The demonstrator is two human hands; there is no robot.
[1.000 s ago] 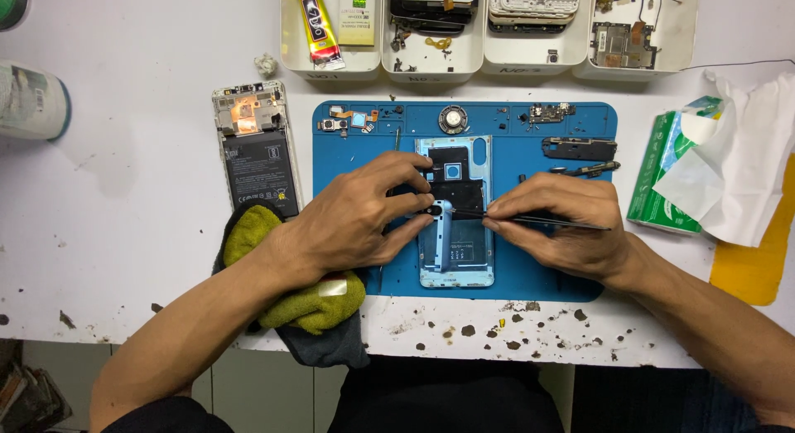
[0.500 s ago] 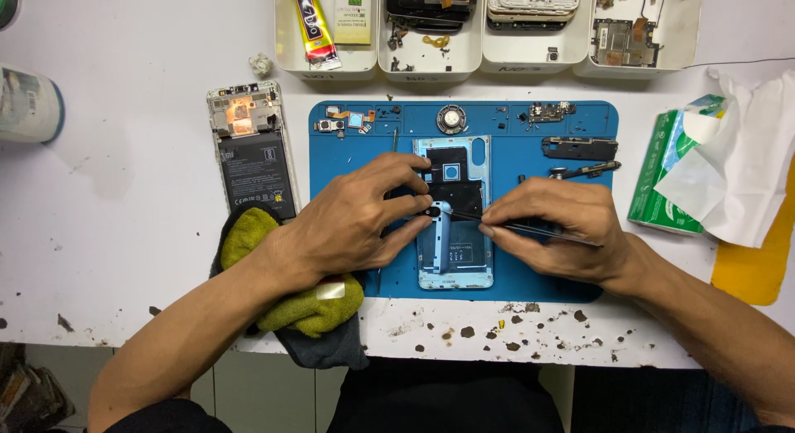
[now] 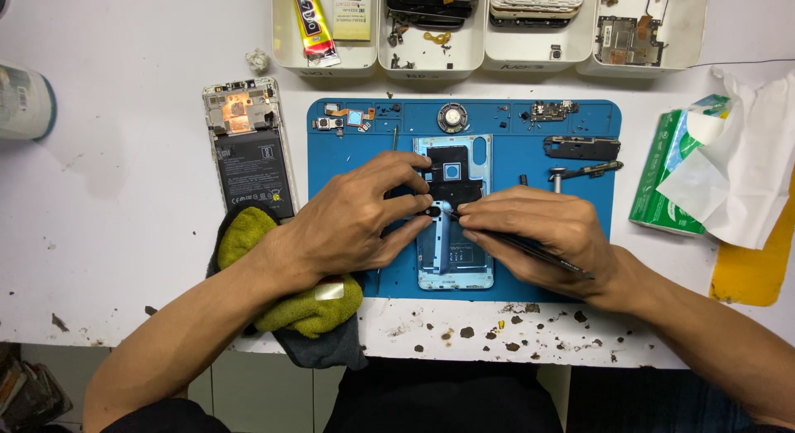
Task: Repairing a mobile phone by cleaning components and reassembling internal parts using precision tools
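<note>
- Light blue phone back cover (image 3: 454,259) lies face-up on the blue repair mat (image 3: 348,147), on the white table (image 3: 124,234).
- Left hand (image 3: 356,222) pins a small black part against the cover.
- Right hand (image 3: 538,234) grips a thin dark tool (image 3: 538,252), tip right at that part.
- Opened phone (image 3: 248,147) lies left of the mat, with a yellow-green cloth (image 3: 306,309) under the left wrist.

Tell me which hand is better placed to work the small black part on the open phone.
Probably the right hand: it holds a thin dark tool whose tip reaches the small black part. The left hand pins that part and the light blue phone steady.
</note>
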